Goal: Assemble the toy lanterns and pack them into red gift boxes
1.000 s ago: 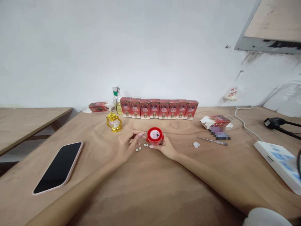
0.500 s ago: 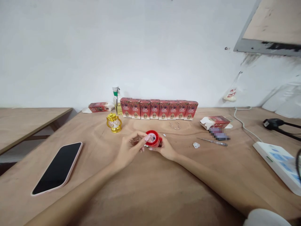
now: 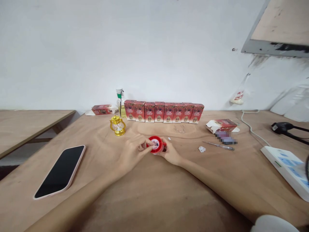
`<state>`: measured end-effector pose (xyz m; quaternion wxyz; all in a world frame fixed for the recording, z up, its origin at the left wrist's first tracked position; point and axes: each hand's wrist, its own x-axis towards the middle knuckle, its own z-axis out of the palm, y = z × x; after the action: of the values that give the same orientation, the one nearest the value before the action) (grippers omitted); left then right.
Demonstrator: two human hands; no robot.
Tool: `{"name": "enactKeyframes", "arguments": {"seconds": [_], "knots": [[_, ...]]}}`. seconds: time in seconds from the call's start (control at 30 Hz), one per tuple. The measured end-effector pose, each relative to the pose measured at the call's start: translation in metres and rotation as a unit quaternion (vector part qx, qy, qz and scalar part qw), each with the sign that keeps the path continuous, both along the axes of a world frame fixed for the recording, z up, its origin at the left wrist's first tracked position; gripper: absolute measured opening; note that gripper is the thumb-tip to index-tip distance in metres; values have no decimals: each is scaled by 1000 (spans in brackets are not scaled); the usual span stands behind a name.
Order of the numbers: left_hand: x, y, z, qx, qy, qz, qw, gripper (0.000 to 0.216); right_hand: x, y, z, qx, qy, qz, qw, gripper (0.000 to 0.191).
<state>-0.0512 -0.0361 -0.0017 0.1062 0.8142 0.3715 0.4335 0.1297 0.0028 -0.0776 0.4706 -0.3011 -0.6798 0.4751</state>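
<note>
Near the middle of the table, my right hand (image 3: 171, 152) is closed around the right side of a small red lantern (image 3: 159, 149), with its round end tilted toward me. Inside the red rim lies a pale disc (image 3: 156, 141) with a small dark patch. My left hand (image 3: 135, 149) has thumb and forefinger pinched together at the left of that round end. Whatever lies between those fingertips is too small to make out. To the left, a gold lantern (image 3: 117, 126) with a clear middle stands upright on the table.
Several red boxes (image 3: 159, 112) stand in a row along the wall. Opened boxes (image 3: 222, 125) lie at both sides. A screwdriver (image 3: 220, 146), small white pieces (image 3: 202, 149) and a power strip (image 3: 285, 164) are on the right. A phone (image 3: 60, 170) lies left, a bottle (image 3: 122, 108) behind.
My left fingertips have shifted slightly and now pinch lower at the red rim, uncovering more of the pale disc. The right hand keeps its hold on the red lantern.
</note>
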Motion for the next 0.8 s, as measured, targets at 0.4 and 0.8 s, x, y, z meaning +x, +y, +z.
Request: {"name": "enactKeyframes", "arguments": {"seconds": [0.4,0.8], "knots": [[-4,1,-5,12,87,-3,996,22,1,0,0,-3,-5,-3,1000,45],[-13,17,11,-16,53,58,997,19,0,8,-7,-55,68,-78,993,51]]}}
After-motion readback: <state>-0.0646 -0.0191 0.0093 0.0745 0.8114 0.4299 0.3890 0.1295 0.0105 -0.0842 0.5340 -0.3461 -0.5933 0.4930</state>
